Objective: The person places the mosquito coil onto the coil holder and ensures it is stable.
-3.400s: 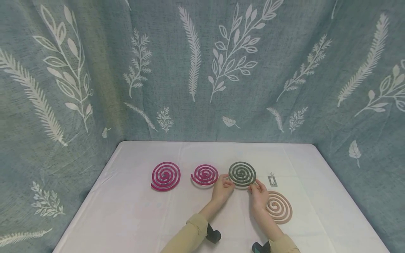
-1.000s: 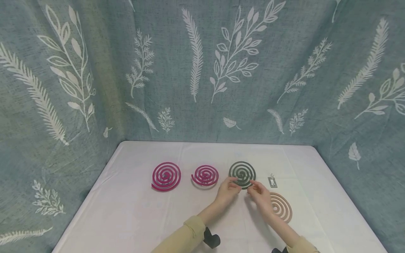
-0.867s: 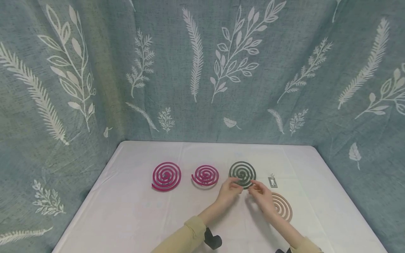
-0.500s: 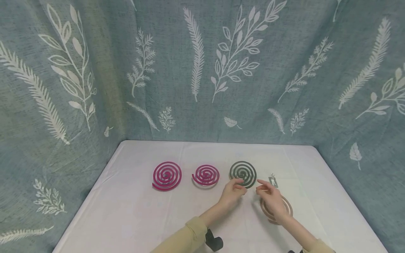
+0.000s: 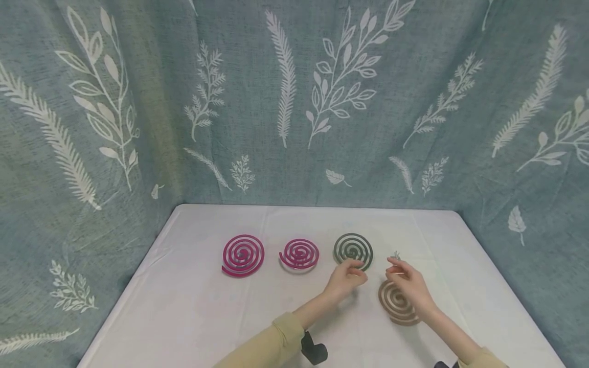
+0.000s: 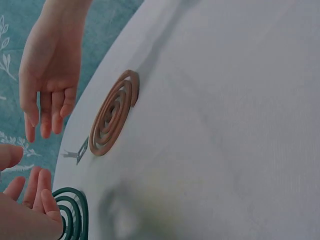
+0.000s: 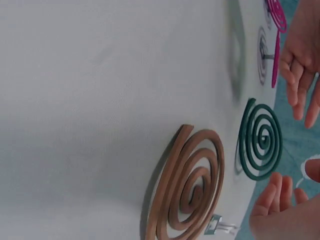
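My left hand [image 5: 342,281] hovers at the near edge of the dark green mosquito coil [image 5: 352,252], overlapping it in the head view, with loosely bent fingers and nothing in them. The right wrist view shows that green coil raised on a support. To the right, my right hand [image 5: 412,289] is above the brown mosquito coil [image 5: 394,306], likewise holding nothing, its fingers relaxed. Flat on the white cloth lies the brown coil, partly covered by that hand in the head view. A small metal coil stand [image 7: 215,225] lies just beyond it, mostly hidden by the right hand from above.
Two magenta mosquito coils stand in the row to the left: a larger one [image 5: 242,255] and a smaller one [image 5: 299,254], raised on a metal stand. White cloth covers the table [image 5: 161,317]. A leaf-patterned blue-green curtain [image 5: 294,102] hangs behind and at both sides.
Both hands have let go of the green coil, which stays in place. My right hand has moved right, over the brown coil and toward the stand; my left has drifted slightly right and nearer.
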`<state>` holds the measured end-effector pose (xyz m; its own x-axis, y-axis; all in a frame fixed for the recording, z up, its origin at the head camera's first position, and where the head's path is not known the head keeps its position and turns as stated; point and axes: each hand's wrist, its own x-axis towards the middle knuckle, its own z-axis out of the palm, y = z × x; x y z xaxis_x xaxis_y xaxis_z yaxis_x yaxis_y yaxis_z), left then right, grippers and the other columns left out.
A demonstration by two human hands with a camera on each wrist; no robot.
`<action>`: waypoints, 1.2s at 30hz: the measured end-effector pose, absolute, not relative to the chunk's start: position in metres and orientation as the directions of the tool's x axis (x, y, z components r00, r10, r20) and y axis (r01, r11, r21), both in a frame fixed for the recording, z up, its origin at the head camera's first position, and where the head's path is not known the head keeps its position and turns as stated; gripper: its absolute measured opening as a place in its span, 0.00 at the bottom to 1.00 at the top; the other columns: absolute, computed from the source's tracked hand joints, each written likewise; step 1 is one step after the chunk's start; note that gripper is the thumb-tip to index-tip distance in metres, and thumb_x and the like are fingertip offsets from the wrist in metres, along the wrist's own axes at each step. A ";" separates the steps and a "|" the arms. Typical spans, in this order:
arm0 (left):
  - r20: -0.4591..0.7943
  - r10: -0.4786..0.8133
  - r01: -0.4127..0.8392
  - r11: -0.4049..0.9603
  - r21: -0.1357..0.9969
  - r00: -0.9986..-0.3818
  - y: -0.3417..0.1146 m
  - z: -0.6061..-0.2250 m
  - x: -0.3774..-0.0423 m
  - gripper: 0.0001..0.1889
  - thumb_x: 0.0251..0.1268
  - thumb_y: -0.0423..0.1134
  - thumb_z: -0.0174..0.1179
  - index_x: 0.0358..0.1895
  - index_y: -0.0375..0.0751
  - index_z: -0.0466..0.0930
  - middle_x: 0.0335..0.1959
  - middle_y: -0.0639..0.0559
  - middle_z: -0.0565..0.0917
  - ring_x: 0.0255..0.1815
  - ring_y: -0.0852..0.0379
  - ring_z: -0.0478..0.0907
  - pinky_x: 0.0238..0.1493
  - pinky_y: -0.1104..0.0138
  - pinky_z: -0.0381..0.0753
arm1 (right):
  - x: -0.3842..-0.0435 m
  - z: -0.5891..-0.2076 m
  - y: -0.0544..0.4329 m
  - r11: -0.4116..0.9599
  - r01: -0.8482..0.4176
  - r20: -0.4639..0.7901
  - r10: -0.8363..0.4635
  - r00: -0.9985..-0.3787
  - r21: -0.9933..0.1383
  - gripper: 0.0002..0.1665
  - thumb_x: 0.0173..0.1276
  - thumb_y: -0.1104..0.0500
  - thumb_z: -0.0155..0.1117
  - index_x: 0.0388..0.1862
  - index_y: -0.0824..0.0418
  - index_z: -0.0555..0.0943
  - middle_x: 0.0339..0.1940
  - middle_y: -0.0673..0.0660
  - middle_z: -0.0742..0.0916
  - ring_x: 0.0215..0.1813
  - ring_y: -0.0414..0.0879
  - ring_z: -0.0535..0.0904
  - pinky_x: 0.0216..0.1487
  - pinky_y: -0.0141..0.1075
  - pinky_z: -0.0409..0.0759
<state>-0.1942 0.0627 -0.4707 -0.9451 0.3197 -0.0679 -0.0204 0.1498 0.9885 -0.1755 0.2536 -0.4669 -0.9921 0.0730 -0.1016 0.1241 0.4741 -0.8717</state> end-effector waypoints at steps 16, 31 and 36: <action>-0.179 0.420 -0.062 0.277 0.959 -0.890 0.075 -0.474 -0.180 0.24 0.58 0.34 0.61 0.58 0.28 0.72 0.50 0.34 0.80 0.50 0.43 0.80 0.50 0.57 0.81 | -0.181 -0.467 0.288 0.582 0.145 -0.124 0.075 -0.989 -0.800 0.29 0.71 0.54 0.53 0.67 0.66 0.66 0.51 0.65 0.80 0.53 0.53 0.77 0.54 0.46 0.77; -0.262 0.444 -0.116 0.330 0.937 -0.857 0.086 -0.476 -0.169 0.27 0.58 0.36 0.61 0.60 0.28 0.70 0.57 0.35 0.77 0.58 0.40 0.75 0.57 0.52 0.77 | -0.209 -0.509 0.349 0.605 0.154 -0.203 -0.013 -0.979 -0.781 0.43 0.66 0.37 0.54 0.68 0.66 0.65 0.60 0.70 0.77 0.58 0.58 0.77 0.57 0.49 0.77; -0.287 0.463 -0.122 0.354 0.927 -0.839 0.089 -0.477 -0.170 0.28 0.58 0.38 0.62 0.61 0.29 0.69 0.60 0.36 0.76 0.61 0.41 0.74 0.58 0.53 0.76 | -0.200 -0.478 0.339 0.631 0.209 -0.300 -0.041 -0.953 -0.748 0.36 0.70 0.48 0.53 0.66 0.72 0.65 0.64 0.74 0.72 0.62 0.63 0.73 0.60 0.51 0.75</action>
<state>-0.1697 0.0886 -0.4772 -0.8388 0.4625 -0.2871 -0.1221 0.3541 0.9272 -0.2000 0.3393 -0.4782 -0.9529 -0.0405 -0.3004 0.2089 0.6305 -0.7475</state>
